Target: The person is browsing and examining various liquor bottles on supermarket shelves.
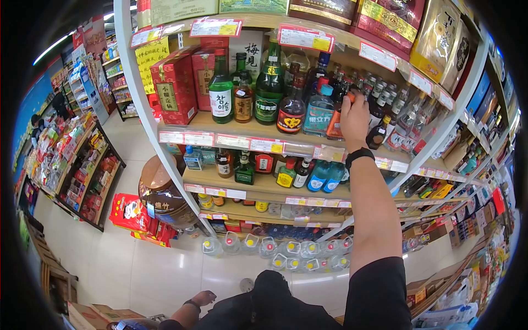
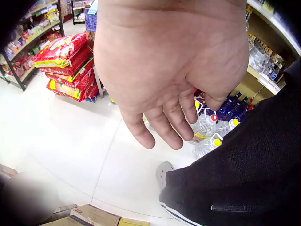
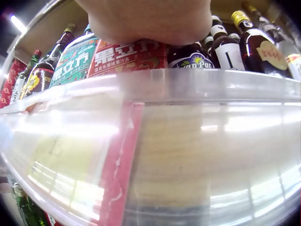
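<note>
My right hand (image 1: 355, 121) reaches up to the liquor shelf, its fingers curled about the orange cap of a red-labelled bottle (image 1: 335, 130). In the right wrist view that bottle's red label (image 3: 127, 59) shows below the hand, while its neck is hidden. Left of it stands a similar bottle with a teal label and blue cap (image 1: 319, 113). On the other side is a dark bottle with a purple label (image 3: 190, 57). Down by my side hangs my left hand (image 2: 169, 61), fingers loosely bent and holding nothing.
A clear plastic price-tag strip (image 3: 197, 89) runs along the shelf front. Large clear jugs (image 1: 268, 247) stand on the floor below. A big brown jar (image 1: 162, 192) and stacked red bags (image 2: 70, 66) are at the left, with cardboard boxes (image 2: 96, 215) behind.
</note>
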The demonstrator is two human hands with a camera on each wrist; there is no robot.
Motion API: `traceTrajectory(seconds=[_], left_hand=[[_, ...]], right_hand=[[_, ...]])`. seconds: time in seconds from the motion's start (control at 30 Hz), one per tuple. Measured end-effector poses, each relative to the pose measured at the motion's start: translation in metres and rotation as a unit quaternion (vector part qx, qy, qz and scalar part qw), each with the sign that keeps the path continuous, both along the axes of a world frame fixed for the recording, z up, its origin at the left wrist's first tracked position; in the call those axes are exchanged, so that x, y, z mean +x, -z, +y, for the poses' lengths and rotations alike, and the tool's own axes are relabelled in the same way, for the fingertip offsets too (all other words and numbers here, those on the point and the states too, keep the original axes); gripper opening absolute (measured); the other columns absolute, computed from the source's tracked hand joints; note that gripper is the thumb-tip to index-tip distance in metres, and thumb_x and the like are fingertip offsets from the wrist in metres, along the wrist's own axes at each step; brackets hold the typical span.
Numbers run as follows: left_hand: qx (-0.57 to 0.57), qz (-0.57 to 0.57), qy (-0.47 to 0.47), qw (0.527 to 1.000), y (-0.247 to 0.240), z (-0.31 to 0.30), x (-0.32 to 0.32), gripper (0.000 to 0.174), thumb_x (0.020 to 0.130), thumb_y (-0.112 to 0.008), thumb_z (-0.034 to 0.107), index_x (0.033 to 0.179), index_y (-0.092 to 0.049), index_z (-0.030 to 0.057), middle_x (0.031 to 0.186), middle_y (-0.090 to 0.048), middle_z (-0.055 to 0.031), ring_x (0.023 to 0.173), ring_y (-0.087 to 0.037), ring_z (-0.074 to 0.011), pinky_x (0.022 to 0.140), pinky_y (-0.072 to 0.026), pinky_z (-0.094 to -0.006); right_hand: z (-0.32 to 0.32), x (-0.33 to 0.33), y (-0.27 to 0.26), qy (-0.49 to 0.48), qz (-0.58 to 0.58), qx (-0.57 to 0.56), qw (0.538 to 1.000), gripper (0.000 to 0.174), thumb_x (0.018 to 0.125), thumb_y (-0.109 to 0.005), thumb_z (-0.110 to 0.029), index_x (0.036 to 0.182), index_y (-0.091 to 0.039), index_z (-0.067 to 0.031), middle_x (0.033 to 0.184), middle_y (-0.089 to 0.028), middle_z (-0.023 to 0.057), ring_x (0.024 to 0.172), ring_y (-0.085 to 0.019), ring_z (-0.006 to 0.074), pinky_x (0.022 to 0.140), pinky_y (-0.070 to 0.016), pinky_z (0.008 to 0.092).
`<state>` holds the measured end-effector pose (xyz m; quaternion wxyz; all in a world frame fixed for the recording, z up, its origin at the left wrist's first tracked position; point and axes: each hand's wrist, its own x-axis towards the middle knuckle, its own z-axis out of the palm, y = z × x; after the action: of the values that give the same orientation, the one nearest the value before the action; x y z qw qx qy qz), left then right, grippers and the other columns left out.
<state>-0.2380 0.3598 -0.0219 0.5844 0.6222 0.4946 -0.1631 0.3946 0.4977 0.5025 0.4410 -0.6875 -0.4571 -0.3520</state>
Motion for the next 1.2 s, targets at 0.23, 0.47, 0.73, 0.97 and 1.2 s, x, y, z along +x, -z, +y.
traceTrajectory(seconds=[0.23, 0.47, 0.73, 0.97, 1.2], left_hand=[[0.010, 0.031, 0.011, 0.999, 0.005, 0.000, -0.003, 0.042, 0.091, -0.055, 0.036, 0.109, -0.065, -0.0012, 0.097, -0.071, -0.0128, 0.088, -0.068, -0.0225, 0.083, -0.0528, -0.0356], [-0.004, 0.032, 0.044, 0.999, 0.011, -0.012, 0.008, 0.041, 0.091, -0.053, 0.034, 0.110, -0.064, -0.0013, 0.100, -0.070, -0.0132, 0.090, -0.068, -0.0221, 0.084, -0.0524, -0.0347], [0.000, 0.008, -0.008, 1.000, 0.009, -0.024, 0.032, 0.044, 0.089, -0.055, 0.036, 0.110, -0.064, -0.0018, 0.098, -0.071, -0.0135, 0.089, -0.068, -0.0222, 0.082, -0.0523, -0.0344], [0.047, -0.031, -0.086, 0.995, 0.000, -0.054, 0.061, 0.041, 0.091, -0.055, 0.032, 0.110, -0.064, -0.0032, 0.097, -0.071, -0.0134, 0.088, -0.068, -0.0225, 0.083, -0.0524, -0.0354], [0.056, 0.006, -0.168, 0.984, 0.005, -0.111, 0.037, 0.043, 0.090, -0.054, 0.035, 0.108, -0.066, -0.0020, 0.097, -0.071, -0.0131, 0.087, -0.068, -0.0228, 0.081, -0.0526, -0.0362]], right_hand=[[0.002, 0.000, 0.001, 0.010, 0.004, 0.006, 1.000, 0.032, 0.094, -0.055, -0.027, 0.119, -0.054, -0.0080, 0.102, -0.062, 0.0179, 0.099, -0.056, 0.0380, 0.088, -0.0446, 0.0469], [0.001, -0.001, -0.001, 0.008, 0.015, -0.003, 1.000, 0.032, 0.094, -0.055, -0.027, 0.118, -0.055, -0.0075, 0.102, -0.062, 0.0179, 0.099, -0.056, 0.0376, 0.087, -0.0449, 0.0465], [-0.003, -0.002, -0.004, 0.000, 0.008, -0.017, 1.000, 0.032, 0.095, -0.054, -0.027, 0.120, -0.054, -0.0069, 0.103, -0.060, 0.0235, 0.095, -0.057, 0.0420, 0.084, -0.0460, 0.0490], [-0.005, 0.003, -0.002, 0.024, -0.041, -0.014, 0.999, 0.032, 0.094, -0.055, -0.029, 0.117, -0.055, -0.0067, 0.100, -0.063, 0.0205, 0.092, -0.060, 0.0395, 0.080, -0.0490, 0.0487], [-0.006, 0.001, -0.006, 0.040, -0.008, -0.049, 0.998, 0.033, 0.092, -0.058, -0.031, 0.115, -0.056, -0.0075, 0.094, -0.065, 0.0191, 0.088, -0.062, 0.0382, 0.074, -0.0508, 0.0496]])
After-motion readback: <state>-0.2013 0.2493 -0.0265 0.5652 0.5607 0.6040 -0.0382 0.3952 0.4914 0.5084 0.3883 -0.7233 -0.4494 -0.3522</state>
